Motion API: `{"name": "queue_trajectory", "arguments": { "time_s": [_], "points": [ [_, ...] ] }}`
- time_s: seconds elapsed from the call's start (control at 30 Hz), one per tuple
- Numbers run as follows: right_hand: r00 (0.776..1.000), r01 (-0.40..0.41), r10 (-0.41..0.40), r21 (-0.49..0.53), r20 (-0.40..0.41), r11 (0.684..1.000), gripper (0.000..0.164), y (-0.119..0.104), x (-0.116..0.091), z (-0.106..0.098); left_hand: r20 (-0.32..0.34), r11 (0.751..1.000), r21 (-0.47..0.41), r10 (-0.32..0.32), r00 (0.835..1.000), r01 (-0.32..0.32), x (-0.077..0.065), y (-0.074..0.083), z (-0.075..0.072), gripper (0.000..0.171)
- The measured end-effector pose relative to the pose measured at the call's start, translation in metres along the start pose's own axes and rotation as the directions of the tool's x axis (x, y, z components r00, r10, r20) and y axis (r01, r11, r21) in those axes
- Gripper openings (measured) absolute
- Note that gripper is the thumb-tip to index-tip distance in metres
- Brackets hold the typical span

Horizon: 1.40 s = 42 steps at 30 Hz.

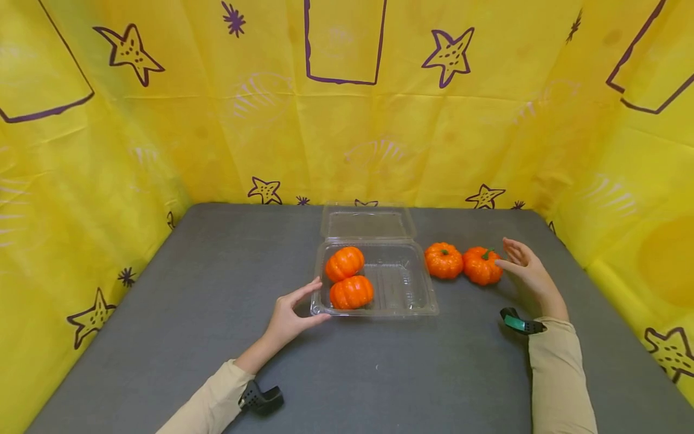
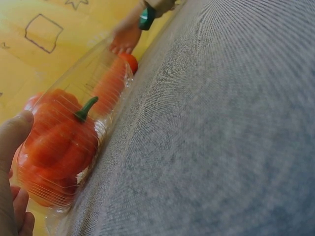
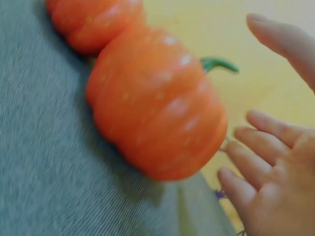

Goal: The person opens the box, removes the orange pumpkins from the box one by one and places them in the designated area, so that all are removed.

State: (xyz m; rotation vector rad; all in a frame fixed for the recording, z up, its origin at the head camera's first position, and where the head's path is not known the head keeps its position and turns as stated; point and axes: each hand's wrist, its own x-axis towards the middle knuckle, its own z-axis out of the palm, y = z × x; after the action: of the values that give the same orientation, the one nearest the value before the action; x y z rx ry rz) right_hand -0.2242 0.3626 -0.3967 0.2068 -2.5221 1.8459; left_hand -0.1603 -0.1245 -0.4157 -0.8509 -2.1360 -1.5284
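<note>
A clear plastic clamshell container (image 1: 398, 283) lies with its lid (image 1: 368, 223) folded back. Inside, at its left, are two orange toy pumpkins, a rear one (image 1: 344, 264) and a front one (image 1: 352, 293). My left hand (image 1: 290, 313) holds the container's front left corner between thumb and fingers; the left wrist view shows the thumb (image 2: 17, 130) at its wall. Two more pumpkins sit right of the container: one beside it (image 1: 444, 261), another (image 1: 482, 266) farther right. Close to that outer pumpkin my right hand (image 1: 530, 274) is spread, apart from it in the right wrist view.
A dark grey cloth (image 1: 217, 259) covers the table. Yellow curtains (image 1: 336, 138) with purple starfish drawings enclose its back and sides. Each wrist wears a black strap mount, the left (image 1: 261, 398) and the right (image 1: 520, 322).
</note>
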Motion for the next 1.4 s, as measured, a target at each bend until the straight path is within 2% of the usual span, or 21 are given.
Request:
{"name": "queue_trajectory", "arguments": {
  "time_s": [0.13,0.3,0.47,0.6,0.8,0.97,1.2,1.3,1.4],
  "points": [
    [0.997,0.053,-0.05,0.044,-0.065,0.998,0.065,-0.012,0.0,0.003,0.001,1.0,0.001,-0.001,1.0,0.001,0.0,-0.001,0.0,0.056],
    [0.988,0.151,-0.146,0.088,-0.055,0.985,0.062,-0.025,-0.001,0.009,0.0,1.0,0.001,-0.003,1.0,0.003,0.0,-0.001,0.0,0.056],
    [0.969,0.246,-0.241,0.128,-0.048,0.961,0.062,-0.038,-0.001,0.015,0.005,1.0,0.005,-0.001,1.0,0.001,0.0,-0.002,-0.001,0.055],
    [0.95,0.309,-0.296,0.17,-0.099,0.936,0.061,-0.048,0.0,0.022,0.008,1.0,0.008,0.003,1.0,-0.003,0.0,-0.002,-0.001,0.055],
    [0.891,0.453,-0.426,0.235,-0.16,0.86,0.059,-0.067,-0.001,0.034,0.012,1.0,0.011,-0.001,1.0,0.001,0.0,-0.002,-0.001,0.054],
    [0.834,0.551,-0.534,0.27,-0.142,0.789,0.059,-0.08,-0.002,0.041,0.012,1.0,0.016,-0.002,1.0,0.002,-0.001,-0.001,-0.002,0.053],
    [0.768,0.629,-0.632,0.307,-0.103,0.714,0.065,-0.096,-0.005,0.05,0.009,1.0,0.018,-0.007,1.0,0.007,-0.001,0.0,-0.002,0.052],
    [0.729,0.666,-0.679,0.316,-0.086,0.676,0.065,-0.1,-0.005,0.054,0.01,1.0,0.013,-0.008,1.0,0.007,-0.001,-0.001,-0.002,0.052],
    [0.687,0.711,-0.72,0.297,-0.101,0.637,0.064,-0.103,-0.006,0.056,0.011,1.0,0.007,0.001,1.0,-0.001,-0.001,-0.002,-0.002,0.051]
  ]
}}
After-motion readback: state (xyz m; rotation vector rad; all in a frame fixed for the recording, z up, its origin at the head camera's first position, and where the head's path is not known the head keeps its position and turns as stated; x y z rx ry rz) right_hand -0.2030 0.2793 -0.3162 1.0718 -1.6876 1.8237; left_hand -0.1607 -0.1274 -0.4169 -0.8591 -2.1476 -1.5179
